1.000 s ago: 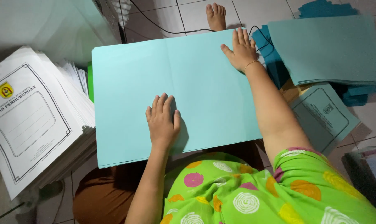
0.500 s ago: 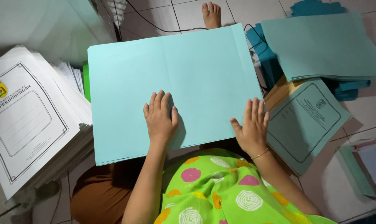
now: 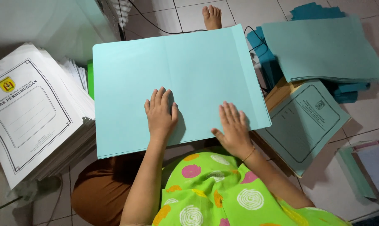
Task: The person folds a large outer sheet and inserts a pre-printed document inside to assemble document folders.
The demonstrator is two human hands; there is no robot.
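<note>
At nine o'clock sits a stack of white printed sheets (image 3: 34, 113). In the middle lies a big light-blue folder (image 3: 177, 79), opened flat over the person's lap. The left hand (image 3: 160, 115) presses on it, palm down, fingers spread, grasping nothing. The right hand (image 3: 233, 129) lies flat at five o'clock on the folder, likewise released. At three o'clock lies a pile of teal folders (image 3: 323, 50).

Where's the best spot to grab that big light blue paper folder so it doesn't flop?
Probably by its near edge, coming from the person's side. The folder lies open and flat, and that edge overhangs the lap, so fingers can slip beneath. The left hand and right hand already rest flat there, spread apart, which should stop sagging.
</note>
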